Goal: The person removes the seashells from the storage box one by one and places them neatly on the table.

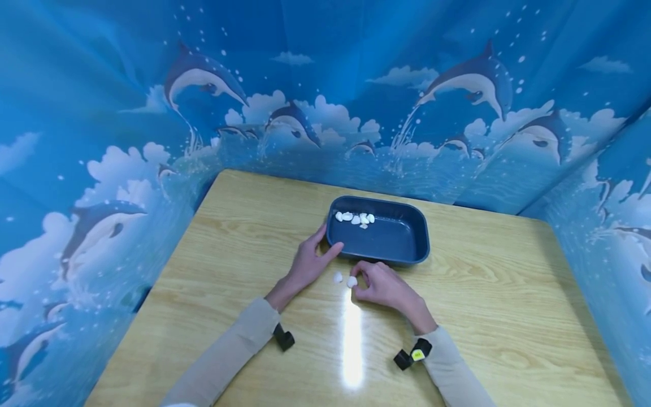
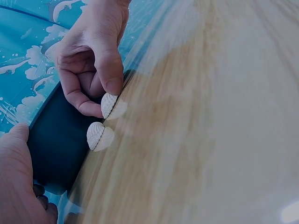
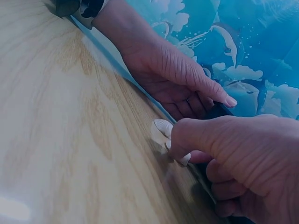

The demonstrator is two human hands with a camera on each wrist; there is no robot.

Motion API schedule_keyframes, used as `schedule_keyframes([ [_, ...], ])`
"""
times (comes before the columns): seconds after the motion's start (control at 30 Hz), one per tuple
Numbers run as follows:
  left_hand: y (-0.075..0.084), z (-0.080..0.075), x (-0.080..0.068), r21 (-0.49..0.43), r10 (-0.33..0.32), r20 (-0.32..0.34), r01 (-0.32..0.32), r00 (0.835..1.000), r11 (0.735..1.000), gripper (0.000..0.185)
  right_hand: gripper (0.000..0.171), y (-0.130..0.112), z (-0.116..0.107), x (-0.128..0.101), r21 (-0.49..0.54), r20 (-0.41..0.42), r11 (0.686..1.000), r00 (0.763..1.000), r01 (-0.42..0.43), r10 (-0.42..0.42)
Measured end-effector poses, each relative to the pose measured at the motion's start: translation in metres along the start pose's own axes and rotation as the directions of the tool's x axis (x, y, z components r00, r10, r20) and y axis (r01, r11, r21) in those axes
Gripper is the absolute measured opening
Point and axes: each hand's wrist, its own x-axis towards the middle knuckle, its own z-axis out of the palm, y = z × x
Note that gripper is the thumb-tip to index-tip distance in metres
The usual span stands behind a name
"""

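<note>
A dark blue rectangular basin (image 1: 394, 240) rests on the wooden table, with several white seashells (image 1: 356, 219) lying along its far left part. My left hand (image 1: 311, 261) holds the basin's near left corner, thumb at the rim and fingers against the outer side. In front of the basin, thumb and forefinger of my right hand (image 1: 382, 284) pinch a white ribbed seashell (image 2: 108, 105) at the tabletop. A second seashell (image 2: 95, 136) lies just left of it, untouched. In the right wrist view, my fingers partly cover the pinched shell (image 3: 185, 159).
The light wooden table (image 1: 498, 294) extends to both sides and toward me. Behind it and at both sides hangs a blue curtain (image 1: 325, 68) printed with dolphins. A bright light reflection (image 1: 352, 339) lies on the wood between my forearms.
</note>
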Motion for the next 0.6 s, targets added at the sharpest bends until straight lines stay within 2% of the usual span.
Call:
schedule_keyframes([
  [0.23, -0.0001, 0.0009, -0.0005, 0.006, 0.011, 0.012, -0.011, 1.0, 1.0, 0.076, 0.023, 0.0012, 0.0012, -0.001, 0.009, -0.006, 1.0, 1.0, -0.014, 0.014],
  [0.43, -0.0014, 0.0014, -0.0025, 0.003, -0.005, 0.006, 0.004, 1.0, 1.0, 0.076, 0.026, -0.0008, 0.0009, -0.0021, 0.03, 0.015, 0.999, 1.0, -0.023, 0.023],
  [0.6, 0.0016, -0.0003, -0.0012, 0.001, 0.007, 0.006, -0.007, 1.0, 1.0, 0.076, 0.022, -0.0044, -0.0025, -0.0023, 0.038, 0.011, 0.999, 1.0, -0.011, 0.01],
])
